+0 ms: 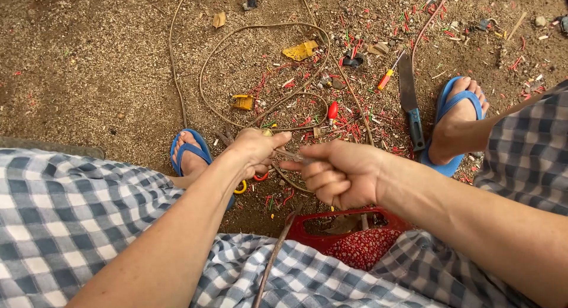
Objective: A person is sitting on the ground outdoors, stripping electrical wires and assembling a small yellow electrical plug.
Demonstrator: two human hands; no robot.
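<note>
- Head view: left hand [255,149] is clenched on a brown cable [260,110], right hand [338,173] fisted round a small blade [294,156].
- The blade's long axis runs sideways, tip toward the left hand, both equally near.
- The cable's loops trail across the dirt floor [89,65] ahead.

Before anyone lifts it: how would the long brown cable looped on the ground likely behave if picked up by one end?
The brown cable would probably be floppy, since it lies in loose curving loops. It may drag and snag, because it crosses itself and runs through the red wire scraps. It looks thin, so likely light for its length, though dusty ground could leave it gritty rather than slippery.
</note>
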